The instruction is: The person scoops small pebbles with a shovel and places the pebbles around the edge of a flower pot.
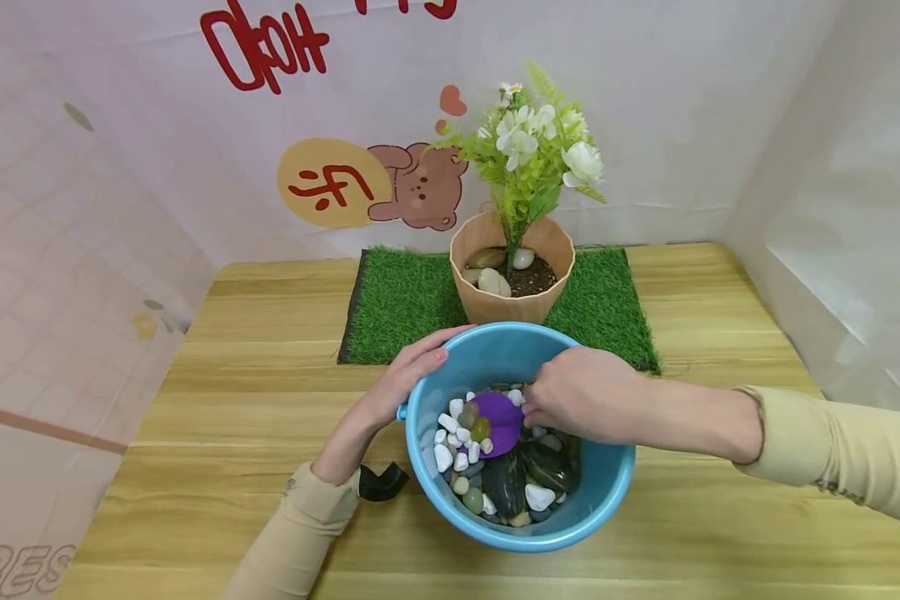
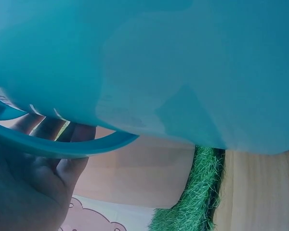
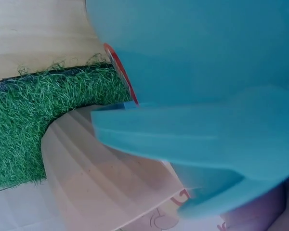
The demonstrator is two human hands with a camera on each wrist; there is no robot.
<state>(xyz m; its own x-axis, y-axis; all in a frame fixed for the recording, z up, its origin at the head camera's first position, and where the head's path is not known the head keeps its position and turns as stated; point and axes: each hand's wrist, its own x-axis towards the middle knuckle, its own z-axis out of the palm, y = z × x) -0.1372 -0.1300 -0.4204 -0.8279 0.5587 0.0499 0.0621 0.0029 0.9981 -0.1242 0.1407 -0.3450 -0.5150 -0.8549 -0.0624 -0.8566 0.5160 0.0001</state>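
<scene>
Right hand (image 1: pixel 588 396) curled into a fist at the end of a purple scoop (image 1: pixel 504 417), gripping it; handle itself hidden, fingertips not visible. Left hand (image 1: pixel 393 385) not clenched: fingers fairly straight, laid against the outer side of the blue bucket (image 1: pixel 517 543) near its rim; left wrist view puts them behind the bucket handle (image 2: pixel 62 146).

Scoop is inside the bucket, left of the fist, among white stones (image 1: pixel 448 423). Step looks like scooping stones up; next move probably calls for a level lift clear of the rim, with the bucket steadied.

Counts: one scoop, one bucket, two big dark stones (image 1: pixel 547 467) in front of the scoop, two yellowish-brown stones (image 1: pixel 480 429) at its left side. Small white stones there: a dozen or so, overlapping, exact number and how many the scoop bears unclear.

Beyond the bucket: one peach pot (image 1: pixel 495 310) with four stones (image 1: pixel 493 282) visible, one white-flowered plant (image 1: pixel 521 150) in it, one grass mat (image 1: pixel 401 300) under it, all on one wooden table (image 1: pixel 270 392).
</scene>
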